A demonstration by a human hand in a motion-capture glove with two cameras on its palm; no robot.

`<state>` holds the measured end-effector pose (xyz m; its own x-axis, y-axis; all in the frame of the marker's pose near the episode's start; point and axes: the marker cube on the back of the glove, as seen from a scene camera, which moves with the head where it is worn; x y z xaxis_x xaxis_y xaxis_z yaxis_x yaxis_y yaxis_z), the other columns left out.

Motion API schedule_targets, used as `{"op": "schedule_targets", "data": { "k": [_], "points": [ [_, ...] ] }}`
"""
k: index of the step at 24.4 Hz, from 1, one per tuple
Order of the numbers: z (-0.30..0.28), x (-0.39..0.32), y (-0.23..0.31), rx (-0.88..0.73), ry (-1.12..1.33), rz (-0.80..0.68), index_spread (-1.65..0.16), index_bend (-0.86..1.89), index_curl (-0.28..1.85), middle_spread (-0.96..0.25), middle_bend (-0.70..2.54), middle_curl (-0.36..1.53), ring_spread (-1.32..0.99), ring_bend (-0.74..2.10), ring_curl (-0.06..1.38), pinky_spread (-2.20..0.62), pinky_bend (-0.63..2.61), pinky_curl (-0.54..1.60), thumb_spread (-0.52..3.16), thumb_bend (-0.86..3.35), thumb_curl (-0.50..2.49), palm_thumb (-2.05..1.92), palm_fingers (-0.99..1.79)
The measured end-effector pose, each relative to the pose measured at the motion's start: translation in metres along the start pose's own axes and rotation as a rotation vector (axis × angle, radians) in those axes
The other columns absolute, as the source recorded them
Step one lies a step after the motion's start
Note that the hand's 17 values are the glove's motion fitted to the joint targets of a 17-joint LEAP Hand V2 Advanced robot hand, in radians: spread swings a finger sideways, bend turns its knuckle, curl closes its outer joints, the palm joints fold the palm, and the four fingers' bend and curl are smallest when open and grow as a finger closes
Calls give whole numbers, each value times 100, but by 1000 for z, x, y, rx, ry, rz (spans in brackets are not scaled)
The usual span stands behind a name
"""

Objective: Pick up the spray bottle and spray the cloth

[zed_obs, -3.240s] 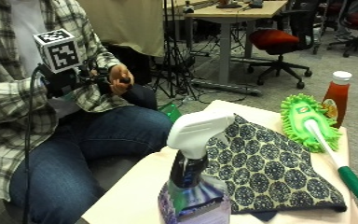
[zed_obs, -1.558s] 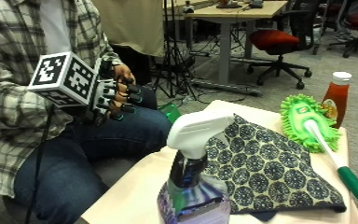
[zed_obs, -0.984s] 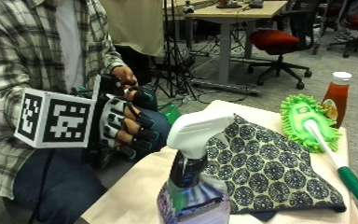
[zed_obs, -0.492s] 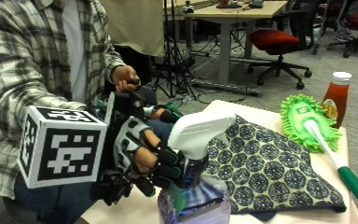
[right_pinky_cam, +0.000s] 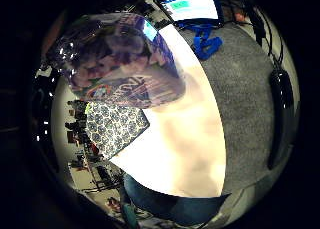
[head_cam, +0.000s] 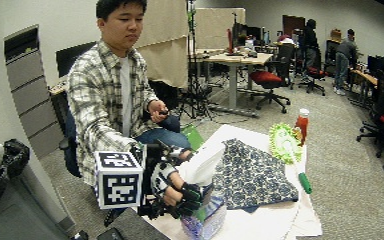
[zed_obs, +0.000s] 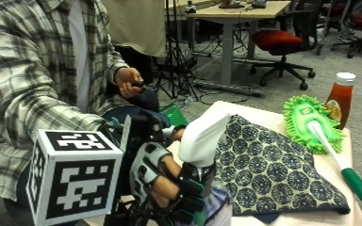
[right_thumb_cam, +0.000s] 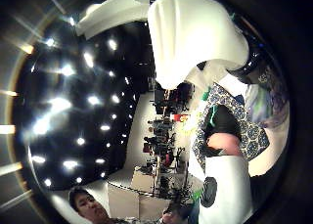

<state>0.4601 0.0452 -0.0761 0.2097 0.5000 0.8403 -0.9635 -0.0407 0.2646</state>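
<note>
Black-gloved right hand wrapped round the neck of the clear purple-labelled spray bottle with white trigger head, fingers curled below the head. Bottle upright at the near corner of the cream-topped table, just left of the dark blue patterned cloth and touching or nearly touching its edge; cannot tell which. Cloth spread flat mid-table. Beyond the cloth to the right: lime-green fluffy duster with white-and-green handle, handle running along the cloth's right edge. Behind the duster, at the far table corner: red sauce bottle with white cap, upright. Bare left hand raised well left of the spray bottle, away from the table, closed round a small dark object. Grey carpet floor, desks and red-seated office chair in the background.
</note>
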Motion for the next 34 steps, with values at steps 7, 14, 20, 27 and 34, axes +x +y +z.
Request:
{"op": "schedule_targets", "data": {
  "k": [7,14,20,27,34],
  "points": [
    [8,5,-21,15,-41,-56,-20,20,34,2,31,39,1,41,33,18,11,24,108,8,57,86,42],
    [12,3,-35,71,-110,-115,-23,22,35,-3,38,41,-5,50,34,15,11,20,98,6,60,94,74],
    [13,4,-44,98,-122,-101,-24,20,38,-9,41,44,-11,53,38,11,19,24,80,2,63,100,94],
    [14,2,-48,137,-127,-115,-26,26,44,-13,41,48,-16,49,41,6,20,29,61,-2,66,104,108],
    [12,5,-39,151,-130,-127,-27,21,48,-15,41,51,-18,49,44,4,21,33,51,-2,69,105,103]
  ]
}}
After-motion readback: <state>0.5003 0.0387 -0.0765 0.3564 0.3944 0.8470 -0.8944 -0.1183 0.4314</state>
